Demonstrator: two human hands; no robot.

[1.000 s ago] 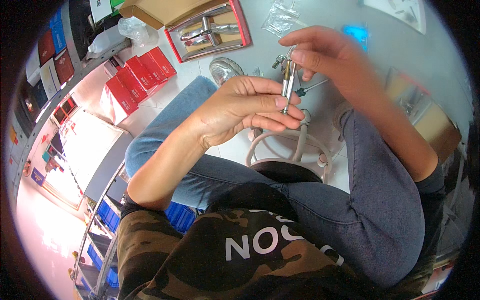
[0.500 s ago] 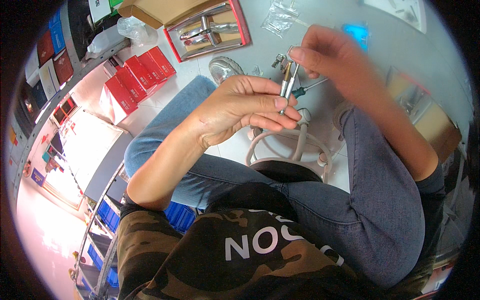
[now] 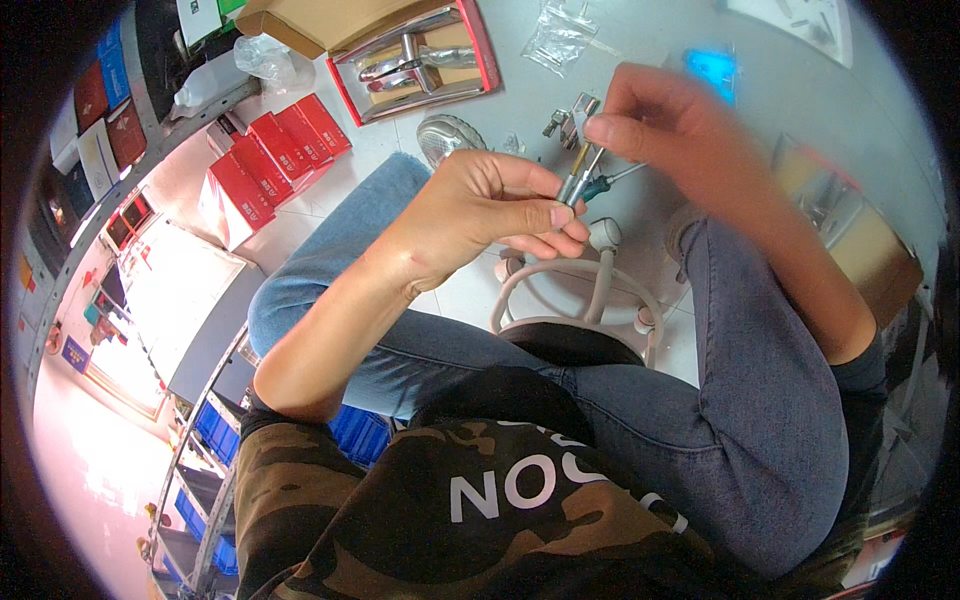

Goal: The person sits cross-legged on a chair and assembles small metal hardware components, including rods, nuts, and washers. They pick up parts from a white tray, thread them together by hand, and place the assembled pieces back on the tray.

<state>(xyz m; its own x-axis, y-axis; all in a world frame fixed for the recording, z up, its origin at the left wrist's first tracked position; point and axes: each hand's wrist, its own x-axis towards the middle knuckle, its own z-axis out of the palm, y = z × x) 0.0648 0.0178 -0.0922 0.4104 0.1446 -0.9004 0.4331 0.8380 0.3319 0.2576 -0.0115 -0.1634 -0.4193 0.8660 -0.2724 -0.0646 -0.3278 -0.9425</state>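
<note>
My left hand (image 3: pixel 500 205) is closed in a pinch around two slim metal rods (image 3: pixel 573 186), one with a brass-coloured shaft, the other silver. They slant up and to the right out of my fingers. My right hand (image 3: pixel 650 120), somewhat blurred, is closed with thumb and forefinger at the upper end of the silver rod; the exact grip is partly hidden. Just beyond the rods, small metal pieces (image 3: pixel 557 122) show near my right fingertips. A screwdriver (image 3: pixel 598 188) with a dark green handle lies below, beyond my left fingertips.
An open red box (image 3: pixel 488 82) holds chrome lever handles. Several red boxes (image 3: pixel 275 160) are piled at the left. Clear plastic bags (image 3: pixel 555 38) and a blue packet (image 3: pixel 712 72) lie on the far floor. A white stool base (image 3: pixel 600 285) stands between my legs.
My right hand has come slightly down toward the left hand, its fingers closer to the rods. The rods have tilted further right, and my left fingers have curled in a little.
</note>
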